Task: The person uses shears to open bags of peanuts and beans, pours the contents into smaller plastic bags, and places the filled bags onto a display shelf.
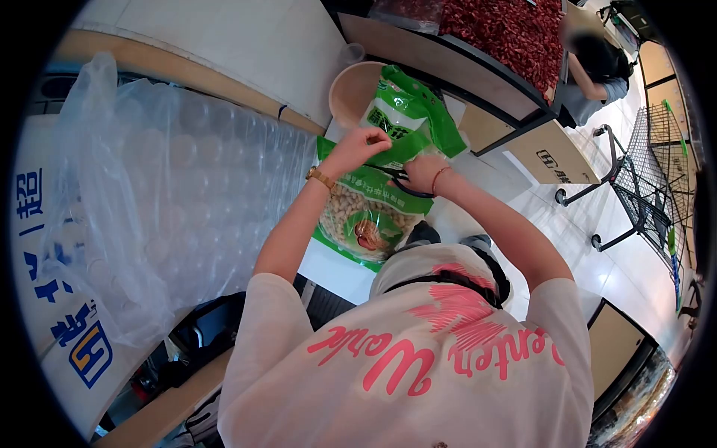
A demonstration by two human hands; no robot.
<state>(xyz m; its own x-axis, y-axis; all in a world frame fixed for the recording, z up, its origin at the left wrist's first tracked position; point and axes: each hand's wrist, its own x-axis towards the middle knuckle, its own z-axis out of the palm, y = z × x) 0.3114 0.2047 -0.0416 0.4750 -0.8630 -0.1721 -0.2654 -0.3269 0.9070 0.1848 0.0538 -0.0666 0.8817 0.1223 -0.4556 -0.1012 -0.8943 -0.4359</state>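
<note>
A large clear-and-green plastic bag point(366, 216) full of pale nuts or beans leans upright in front of me. My left hand point(362, 149) is at its green top, thumb and fingers pinched together; a bit of the bag's edge seems to be between them, though I cannot make it out fully. My right hand point(423, 173) is closed around black-handled scissors point(415, 191), which lie across the bag's upper part. Their blades are mostly hidden. Just behind is a second green-and-white bag point(403, 104), partly over a round tan tub point(355, 89).
To the left, clear plastic sheeting point(134, 187) covers rows of rounded clear containers. Dark red dried goods point(500, 37) fill a bin at the top. A person point(594, 82) is beside it. A wire shopping cart point(650, 172) stands on the tiled floor at right.
</note>
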